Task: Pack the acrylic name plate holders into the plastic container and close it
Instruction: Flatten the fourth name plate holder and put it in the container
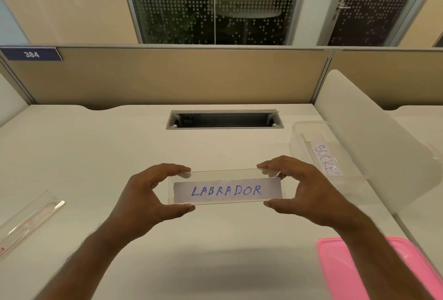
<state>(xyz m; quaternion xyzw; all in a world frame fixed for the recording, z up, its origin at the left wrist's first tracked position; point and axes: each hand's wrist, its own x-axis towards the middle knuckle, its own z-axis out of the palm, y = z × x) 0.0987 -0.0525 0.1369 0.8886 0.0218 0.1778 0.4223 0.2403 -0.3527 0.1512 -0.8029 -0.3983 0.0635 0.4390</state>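
Observation:
I hold a clear acrylic name plate holder (226, 188) with a paper slip reading "LABRADOR" above the middle of the desk. My left hand (153, 194) pinches its left end and my right hand (304, 187) pinches its right end, thumb below and fingers on top. The clear plastic container (302, 129) stands open at the right; inside it lies another holder (326, 155) with a slip that starts "SOCKE". A pink lid (340, 266) lies flat at the front right, partly under my right forearm. A further clear holder (31, 220) lies on the desk at the far left.
A cable slot (224, 120) is cut into the white desk (96, 155) at the back. A tan partition wall (167, 76) runs behind it, with a blue "384" tag (31, 54). A white translucent divider (374, 136) rises at the desk's right edge beside the container.

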